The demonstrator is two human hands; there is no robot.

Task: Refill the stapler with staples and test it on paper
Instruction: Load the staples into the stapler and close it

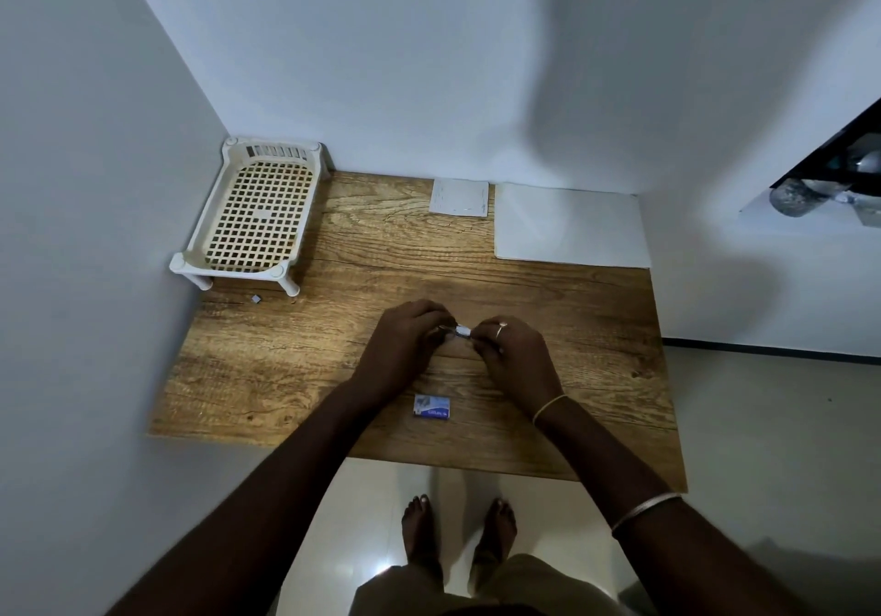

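Observation:
Over the middle of the wooden table (pixel 333 377) my two hands meet. My left hand (pixel 405 339) is curled round a small dark stapler (pixel 445 328), most of it hidden under the fingers. My right hand (pixel 515 353) pinches a short silvery strip of staples (pixel 463 331) at the stapler's end. I cannot tell whether the strip is inside the stapler. A small blue and white staple box (pixel 432 407) lies flat on the table just below my hands. A large white sheet of paper (pixel 569 224) lies at the back right, and a smaller white sheet (pixel 460 198) beside it.
A cream plastic lattice tray on legs (pixel 257 215) stands in the back left corner against the walls. A tiny grey piece (pixel 256 299) lies in front of it. White walls close the table's left and back sides. My bare feet (pixel 457 534) stand on a tiled floor.

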